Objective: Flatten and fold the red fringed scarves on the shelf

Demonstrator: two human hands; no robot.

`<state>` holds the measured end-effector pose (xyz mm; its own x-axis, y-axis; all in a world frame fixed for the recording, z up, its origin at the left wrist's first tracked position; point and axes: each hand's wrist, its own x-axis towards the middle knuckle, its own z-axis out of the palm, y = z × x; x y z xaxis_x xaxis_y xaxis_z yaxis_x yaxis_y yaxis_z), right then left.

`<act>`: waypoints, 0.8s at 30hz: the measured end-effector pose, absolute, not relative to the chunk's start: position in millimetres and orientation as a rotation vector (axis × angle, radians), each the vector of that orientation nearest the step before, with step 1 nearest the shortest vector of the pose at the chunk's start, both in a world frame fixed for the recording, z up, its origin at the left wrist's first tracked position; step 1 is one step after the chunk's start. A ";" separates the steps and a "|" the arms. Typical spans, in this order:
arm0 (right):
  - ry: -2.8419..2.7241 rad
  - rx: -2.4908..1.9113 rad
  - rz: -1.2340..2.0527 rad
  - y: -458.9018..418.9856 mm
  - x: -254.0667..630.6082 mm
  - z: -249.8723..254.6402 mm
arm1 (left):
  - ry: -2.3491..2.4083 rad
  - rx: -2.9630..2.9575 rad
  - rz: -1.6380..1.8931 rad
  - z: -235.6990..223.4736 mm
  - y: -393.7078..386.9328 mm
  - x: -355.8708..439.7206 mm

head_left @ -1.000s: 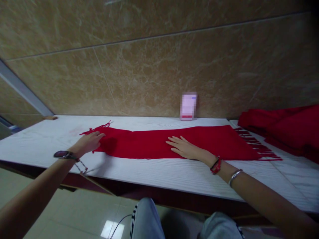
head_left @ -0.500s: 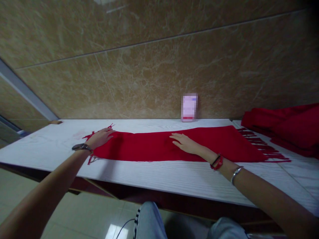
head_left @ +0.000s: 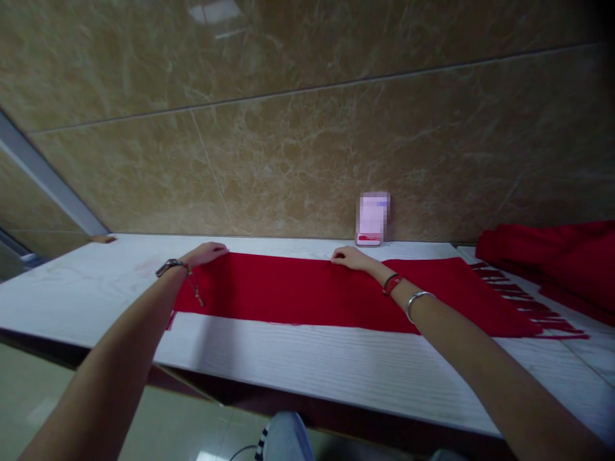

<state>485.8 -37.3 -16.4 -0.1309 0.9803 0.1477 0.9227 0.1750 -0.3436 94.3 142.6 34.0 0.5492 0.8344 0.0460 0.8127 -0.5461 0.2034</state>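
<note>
A red fringed scarf (head_left: pixel 283 291) lies spread lengthwise on the white table, its long sides running left to right. At the scarf's far edge near the left end, my left hand (head_left: pixel 207 253) pinches the cloth. My right hand (head_left: pixel 350 257) pinches the same far edge around the middle of the scarf. Tassels show at the right end; most of the left-end fringe is hidden behind my left hand and wrist.
A phone (head_left: pixel 373 219) with a blurred screen leans upright against the tiled wall (head_left: pixel 288 160). More red cloth (head_left: pixel 557 266) is heaped at the right. The white wood-grain tabletop (head_left: pixel 269 355) has its front edge above my knees.
Both hands have moved from lying flat on the scarf to its far edge, and their fingers have closed on the cloth. The camera view has shifted slightly.
</note>
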 end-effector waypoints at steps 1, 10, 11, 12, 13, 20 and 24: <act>-2.110 -1.809 0.256 -35.6 487.7 -15.9 | 1.401 2.618 0.216 35.5 145.1 95.2; -2.096 -1.826 0.341 -19.8 496.8 -6.8 | 1.347 2.527 0.094 21.1 154.6 108.2; -2.090 -1.832 0.324 -20.5 495.4 -5.3 | 1.378 2.554 0.132 20.8 153.0 108.9; -2.074 -1.841 0.296 -22.8 492.6 -4.1 | 1.393 2.600 0.201 20.8 148.4 110.4; -2.058 -1.837 0.246 -27.4 488.2 -3.0 | 1.379 2.665 0.278 20.7 140.1 112.8; -2.450 -1.328 0.182 -118.3 448.3 -1.2 | 0.501 3.019 0.001 11.1 3.0 146.0; -2.521 -1.406 0.272 -154.6 452.1 -4.9 | 0.416 3.238 -0.117 7.8 -30.1 163.9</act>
<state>452.1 -154.6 -4.9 -0.5074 0.8534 0.1192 0.8084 0.5193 -0.2771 163.9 -30.1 7.8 0.9651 0.2561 -0.0546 0.2472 -0.9598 -0.1328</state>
